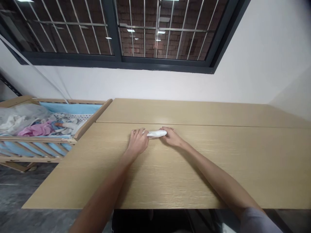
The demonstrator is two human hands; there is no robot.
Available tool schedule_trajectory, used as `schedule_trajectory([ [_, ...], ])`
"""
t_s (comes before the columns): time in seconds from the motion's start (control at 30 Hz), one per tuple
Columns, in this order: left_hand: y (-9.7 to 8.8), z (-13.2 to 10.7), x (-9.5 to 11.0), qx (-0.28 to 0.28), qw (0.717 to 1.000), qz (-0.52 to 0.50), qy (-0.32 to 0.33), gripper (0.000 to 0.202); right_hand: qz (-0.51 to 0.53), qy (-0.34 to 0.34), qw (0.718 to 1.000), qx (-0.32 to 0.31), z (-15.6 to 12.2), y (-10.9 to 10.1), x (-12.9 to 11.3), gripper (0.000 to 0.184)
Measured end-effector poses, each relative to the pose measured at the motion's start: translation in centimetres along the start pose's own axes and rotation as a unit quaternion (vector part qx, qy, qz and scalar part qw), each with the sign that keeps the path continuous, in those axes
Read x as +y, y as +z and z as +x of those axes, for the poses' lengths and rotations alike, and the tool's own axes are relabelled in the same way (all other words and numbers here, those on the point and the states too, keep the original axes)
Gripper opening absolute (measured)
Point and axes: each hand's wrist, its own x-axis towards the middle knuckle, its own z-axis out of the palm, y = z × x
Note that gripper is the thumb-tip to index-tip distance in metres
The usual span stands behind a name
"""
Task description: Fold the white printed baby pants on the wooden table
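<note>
Head view: A white elongated bundle is at the middle of the wood-grain tabletop, just nearer than the seam that runs left to right. It lies crosswise between the two hands; whether it rests on the surface or is slightly raised cannot be told. The left hand is at its left end, fingers curled and gripping that end. The right hand is at its right end, fingers pinching it, though the exact thumb placement cannot be confirmed.

To the left, adjoining the tabletop, is a wooden crib with light-blue lining. It contains a pink cloth among rumpled fabrics. On the far side, a dark-framed sliding window with metal bars is set in a white wall.
</note>
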Motion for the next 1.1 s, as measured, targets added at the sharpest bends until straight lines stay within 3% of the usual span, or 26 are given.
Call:
schedule_trajectory([
  [0.13,-1.8,0.2,1.0,0.022,0.99,-0.125,-0.067,0.019,0.122,0.027,0.992,0.017,1.8,-3.3,-1.4,0.025],
  [0.27,-2.4,0.4,1.3,-0.04,0.937,-0.301,-0.173,0.038,0.197,0.103,0.975,-0.007,3.1,-5.1,-2.1,0.05],
  [0.33,-2.0,0.3,1.3,-0.097,0.922,-0.31,-0.209,0.049,0.202,0.137,0.969,-0.028,3.4,-4.6,-1.8,0.057],
  [0.43,-1.2,-0.1,1.4,-0.153,0.927,-0.269,-0.21,0.05,0.174,0.15,0.971,-0.063,3.6,-2.5,-0.7,0.05],
  [0.63,-0.9,-1.0,2.5,-0.145,0.96,-0.145,-0.193,0.04,0.137,0.141,0.978,-0.067,4.1,0.8,0.9,0.04],
  [0.73,-1.9,-1.4,3.9,-0.099,0.981,-0.033,-0.161,0.034,0.068,0.084,0.993,-0.053,3.9,0.4,0.2,0.043],
  [0.83,-2.6,-2.2,5.7,-0.07,0.993,0.044,-0.08,0.036,-0.028,-0.048,0.996,-0.062,2.6,-0.7,-1.6,0.046],
  [0.97,-2.3,-3.6,8.0,-0.147,0.989,0.032,-0.009,0.043,-0.061,-0.159,0.974,-0.151,-0.3,-1.1,-4.1,0.045],
  [1.1,-1.6,-4.4,9.1,-0.185,0.982,0.031,0.037,0.039,-0.027,-0.175,0.959,-0.22,-2.1,-0.5,-4.6,0.044],
])
